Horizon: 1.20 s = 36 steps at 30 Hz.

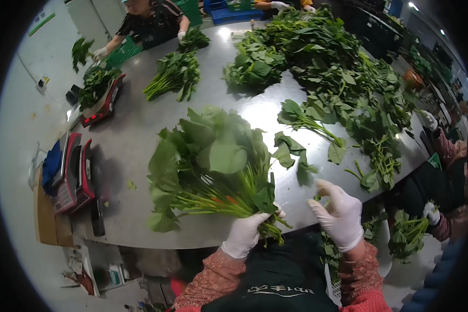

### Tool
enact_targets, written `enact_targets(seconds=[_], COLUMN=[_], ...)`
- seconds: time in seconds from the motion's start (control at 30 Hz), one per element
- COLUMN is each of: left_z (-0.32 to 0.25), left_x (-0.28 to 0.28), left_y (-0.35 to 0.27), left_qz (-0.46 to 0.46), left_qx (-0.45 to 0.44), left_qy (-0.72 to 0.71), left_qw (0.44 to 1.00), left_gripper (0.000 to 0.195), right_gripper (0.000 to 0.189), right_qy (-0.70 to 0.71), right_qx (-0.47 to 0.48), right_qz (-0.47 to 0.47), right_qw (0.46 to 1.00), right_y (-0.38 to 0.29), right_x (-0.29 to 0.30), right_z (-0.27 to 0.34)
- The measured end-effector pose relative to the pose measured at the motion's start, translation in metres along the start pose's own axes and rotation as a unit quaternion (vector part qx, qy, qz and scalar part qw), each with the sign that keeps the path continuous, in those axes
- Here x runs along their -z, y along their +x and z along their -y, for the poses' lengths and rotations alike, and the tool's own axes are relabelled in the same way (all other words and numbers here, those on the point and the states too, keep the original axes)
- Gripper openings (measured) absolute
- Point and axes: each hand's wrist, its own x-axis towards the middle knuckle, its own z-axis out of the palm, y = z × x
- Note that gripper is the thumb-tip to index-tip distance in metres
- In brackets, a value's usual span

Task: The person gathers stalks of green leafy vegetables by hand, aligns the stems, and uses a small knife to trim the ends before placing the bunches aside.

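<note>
My left hand (246, 231), in a white glove, grips the stems of a large bunch of leafy greens (214, 156). The leaves fan out away from me above the steel table, and the cut stem ends (272, 233) stick out below the fist at the table's near edge. Bits of orange show among the stems. To the right, my gloved right hand (337, 216) is raised with thumb and fingers apart. A scrap of green shows in the gap; it seems to lie behind the fingers. Loose leaves (290, 152) rest on the table between the bunch and the pile.
A big heap of greens (327, 58) covers the table's (128, 160) right side. Red scales (72, 183) stand at left; another scale (103, 105) bears greens. A separate bunch (175, 74) lies farther back. Co-workers (152, 19) stand across the table and at right, one holding greens (407, 234).
</note>
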Motion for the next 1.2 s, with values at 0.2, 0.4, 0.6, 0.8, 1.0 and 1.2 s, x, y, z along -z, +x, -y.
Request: enact_targets(seconds=[0.2,0.4,0.6,0.8,1.0,1.2], left_z=[0.005,-0.009,0.0,-0.011,-0.013,0.01], left_x=[-0.027,-0.02,-0.023,-0.015,-0.024,-0.021], left_y=[-0.005,0.0,0.002,0.001,-0.002,-0.005], left_qz=[-0.006,-0.005,-0.056,-0.022,-0.032,-0.042], left_qx=[0.0,-0.036,-0.044,-0.068,-0.033,-0.014], left_qy=[0.014,-0.042,-0.049,-0.062,-0.013,0.075], left_qw=[1.0,0.998,0.996,0.995,0.999,0.996], left_gripper=[0.017,0.013,0.013,0.012,0.012,0.012], right_gripper=[0.025,0.015,0.016,0.018,0.036,0.03], right_qy=[0.179,0.246,0.102,0.011,-0.15,0.243], right_qx=[-0.026,-0.04,0.158,0.17,0.063,-0.082], right_qz=[0.049,0.07,0.119,0.156,0.052,0.11], right_qw=[0.982,0.966,0.975,0.973,0.985,0.96], right_y=[0.03,0.016,0.0,-0.002,0.001,0.001], right_x=[-0.032,-0.041,-0.043,-0.027,0.003,-0.045], right_z=[0.02,-0.01,0.002,-0.005,-0.028,0.008])
